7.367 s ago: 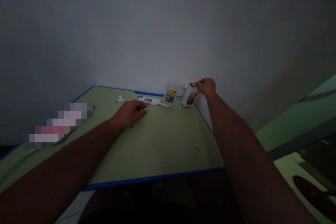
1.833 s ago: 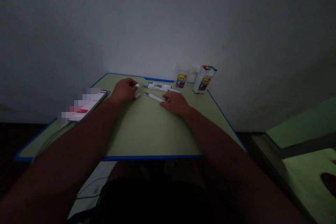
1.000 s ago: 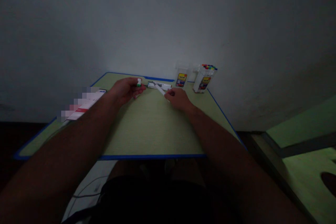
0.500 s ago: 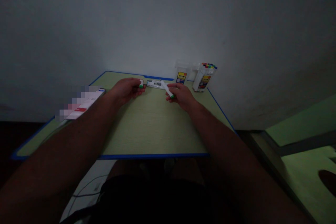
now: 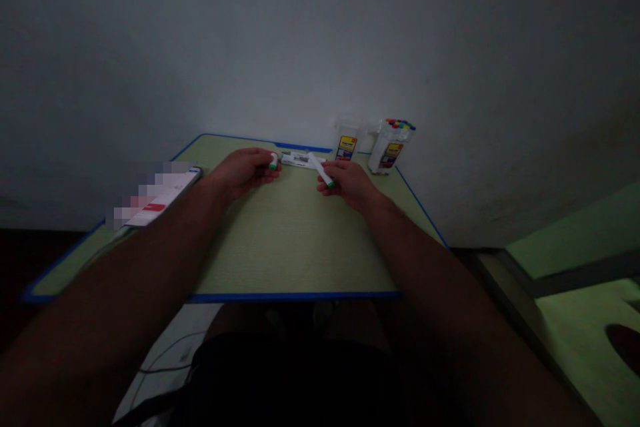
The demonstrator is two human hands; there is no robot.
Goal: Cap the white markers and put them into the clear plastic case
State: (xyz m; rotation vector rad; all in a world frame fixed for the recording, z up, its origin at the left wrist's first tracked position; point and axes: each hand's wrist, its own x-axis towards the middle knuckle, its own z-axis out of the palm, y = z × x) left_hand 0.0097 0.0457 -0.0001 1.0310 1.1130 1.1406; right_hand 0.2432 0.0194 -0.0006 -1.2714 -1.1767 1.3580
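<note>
My left hand (image 5: 243, 171) is closed around a short white marker cap (image 5: 273, 161) with a green end, pinched near the fingertips. Across a small gap, my right hand (image 5: 353, 181) grips a white marker (image 5: 319, 168) by its lower part. That marker tilts, its green end toward me and its other end pointing up and away to the left. Between and behind the hands, white markers (image 5: 295, 159) lie on the desk; I cannot tell how many.
A clear labelled case (image 5: 346, 147) stands by the wall at the back. Right of it is another case (image 5: 387, 152) packed with markers in several colours. A phone (image 5: 165, 200) with a lit screen rests on the left of the blue-edged desk (image 5: 290, 247).
Both hands have shifted very slightly to the right, the left a little more. Each keeps its hold on the cap and the marker.
</note>
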